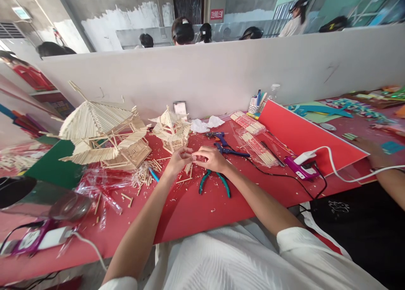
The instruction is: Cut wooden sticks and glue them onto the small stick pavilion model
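My left hand [179, 160] and my right hand [210, 158] meet above the middle of the red table [190, 214], fingertips bent together. Both are closed in a pinch; whatever is between them is too small to make out. Just behind my left hand stands a small pavilion model of wooden sticks [171, 129]. A bigger stick pavilion [101, 125] stands to the left. Below my right hand lie pliers with green handles [223, 182], their jaws hidden under it. Behind it are a blue glue gun [221, 138] and dark blue-handled pliers [230, 150].
Stick packs [259, 148], a tilted red board [303, 138] and a purple power strip [302, 168] lie right. Stick offcuts [144, 176], plastic wrap [101, 180] and a clear bottle [57, 201] are left. A white partition [221, 70] stands behind. A co-worker's hand [370, 150] shows far right.
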A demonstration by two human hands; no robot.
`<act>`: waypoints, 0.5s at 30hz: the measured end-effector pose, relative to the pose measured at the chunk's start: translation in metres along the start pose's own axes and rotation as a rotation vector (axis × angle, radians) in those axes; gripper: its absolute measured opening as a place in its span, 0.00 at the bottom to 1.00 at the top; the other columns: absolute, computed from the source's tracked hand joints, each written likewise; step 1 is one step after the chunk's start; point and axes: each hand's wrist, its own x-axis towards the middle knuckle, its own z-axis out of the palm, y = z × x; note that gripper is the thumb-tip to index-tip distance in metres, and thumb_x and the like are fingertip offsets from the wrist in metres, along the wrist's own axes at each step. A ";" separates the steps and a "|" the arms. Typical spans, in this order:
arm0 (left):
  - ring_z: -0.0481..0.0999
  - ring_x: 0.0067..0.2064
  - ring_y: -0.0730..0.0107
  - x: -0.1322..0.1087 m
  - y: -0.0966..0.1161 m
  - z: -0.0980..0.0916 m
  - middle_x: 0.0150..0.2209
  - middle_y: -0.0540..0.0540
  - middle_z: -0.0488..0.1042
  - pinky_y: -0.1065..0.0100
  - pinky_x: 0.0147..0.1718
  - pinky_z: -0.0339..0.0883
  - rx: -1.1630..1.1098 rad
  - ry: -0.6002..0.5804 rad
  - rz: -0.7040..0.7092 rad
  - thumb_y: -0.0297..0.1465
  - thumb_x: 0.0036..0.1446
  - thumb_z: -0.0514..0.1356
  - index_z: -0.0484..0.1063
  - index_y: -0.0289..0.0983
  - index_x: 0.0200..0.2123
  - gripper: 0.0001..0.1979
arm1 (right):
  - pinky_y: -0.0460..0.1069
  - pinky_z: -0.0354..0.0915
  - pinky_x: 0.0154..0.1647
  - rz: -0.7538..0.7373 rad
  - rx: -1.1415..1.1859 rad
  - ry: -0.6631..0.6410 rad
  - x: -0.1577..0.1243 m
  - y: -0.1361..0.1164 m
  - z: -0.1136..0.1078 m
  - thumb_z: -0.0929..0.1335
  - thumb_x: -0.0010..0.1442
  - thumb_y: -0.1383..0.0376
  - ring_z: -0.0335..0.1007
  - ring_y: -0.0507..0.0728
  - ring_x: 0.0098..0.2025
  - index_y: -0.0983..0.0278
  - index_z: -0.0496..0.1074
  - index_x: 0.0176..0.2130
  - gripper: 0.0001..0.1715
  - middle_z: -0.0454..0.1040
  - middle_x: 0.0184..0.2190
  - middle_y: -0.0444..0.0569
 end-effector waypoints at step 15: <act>0.66 0.22 0.71 0.000 -0.004 -0.050 0.20 0.51 0.72 0.71 0.23 0.54 0.840 -0.055 0.039 0.27 0.36 0.70 0.73 0.41 0.19 0.09 | 0.46 0.59 0.33 0.130 -0.023 -0.401 -0.002 0.007 -0.008 0.75 0.57 0.66 0.68 0.52 0.32 0.62 0.78 0.35 0.03 0.75 0.32 0.44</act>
